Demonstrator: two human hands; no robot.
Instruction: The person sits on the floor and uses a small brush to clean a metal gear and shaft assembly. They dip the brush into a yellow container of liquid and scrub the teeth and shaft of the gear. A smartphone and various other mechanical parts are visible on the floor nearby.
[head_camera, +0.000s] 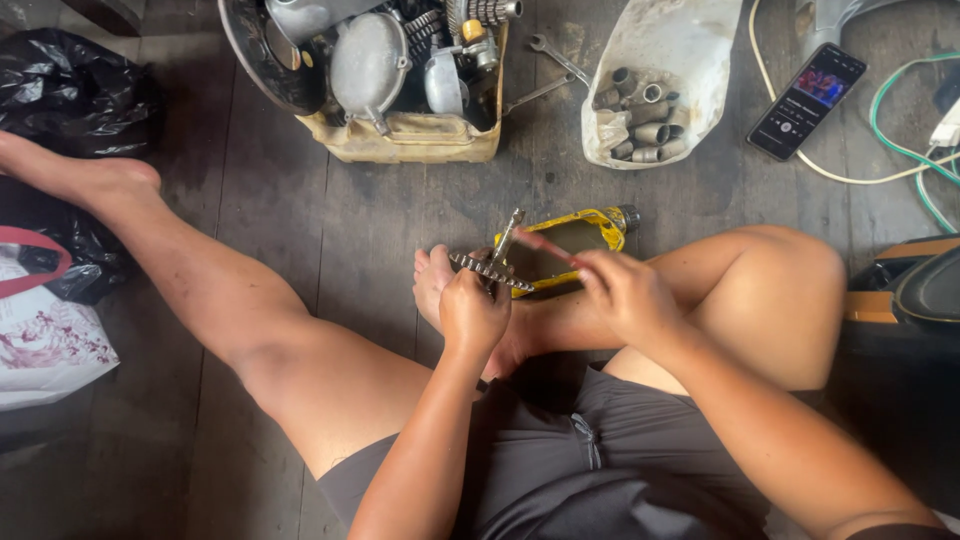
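I sit on a dark wooden floor with my legs out. My left hand (472, 312) is closed around a toothed metal gear with a shaft (493, 263), held over my foot. My right hand (622, 291) pinches a thin reddish stick-like tool (545, 245) whose tip points at the gear. Just behind the gear lies a cut-open yellow can (590, 228) with a black cap, resting on its side on the floor.
A cut yellow container (410, 140) full of metal engine parts stands at the top centre. A white cut jug (668, 60) holds several sockets, with wrenches (555, 60) beside it. A phone (808, 100) and cables lie top right. Black bags (70, 90) sit at left.
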